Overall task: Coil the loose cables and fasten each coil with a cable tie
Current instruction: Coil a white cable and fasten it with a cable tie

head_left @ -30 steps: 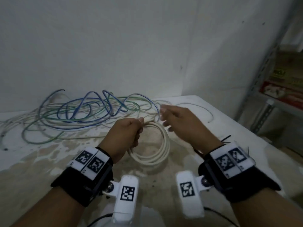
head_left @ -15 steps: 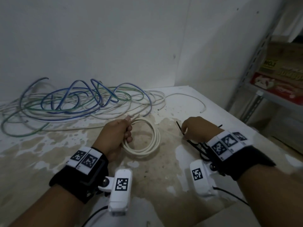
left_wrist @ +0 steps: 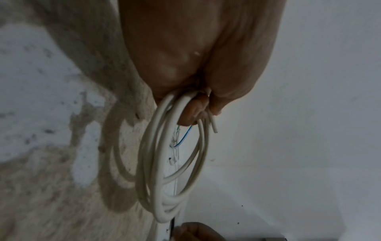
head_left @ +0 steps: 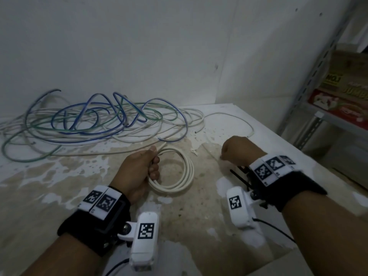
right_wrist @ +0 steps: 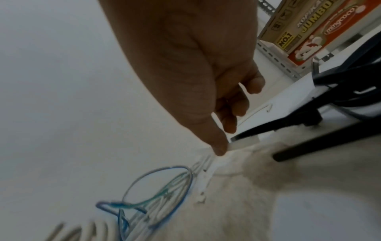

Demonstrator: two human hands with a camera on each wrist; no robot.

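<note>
The left hand [head_left: 137, 172] holds the white coil [head_left: 179, 172] above the table [head_left: 59, 176]. Its fingers [head_left: 154, 174] are curled round the gathered turns at the coil's left side, and the thumb presses from above. The loose cable end [head_left: 162, 146] sticks out past the thumb, pointing up and to the right. The left wrist view shows several turns of the coil [left_wrist: 171, 171] hanging from the grip, with its shadow on the table below.

The right hand [head_left: 239, 150] is lowered to the table on the right, well apart from the coil. Its fingers [right_wrist: 237, 104] are curled downward, with the thumb tip at the table surface. Whether they pinch anything cannot be told: no tie is visible between thumb and fingers.

The black cable ties [head_left: 241, 176] lie on the table just behind and beneath the right wrist, with their long axes running roughly from the near right toward the far left. In the right wrist view the black cable ties [right_wrist: 278, 128] lie just beside the fingertips, to their right. The right hand is clearly the nearer hand to them.

Judgement: the coil is formed and the step in hand is fetching one tie. The tie must then travel left to the coil and pass round the turns beside the left hand's grip.

The loose cables [head_left: 95, 120], blue, green and white, lie tangled at the back of the table, not yet coiled.
</note>
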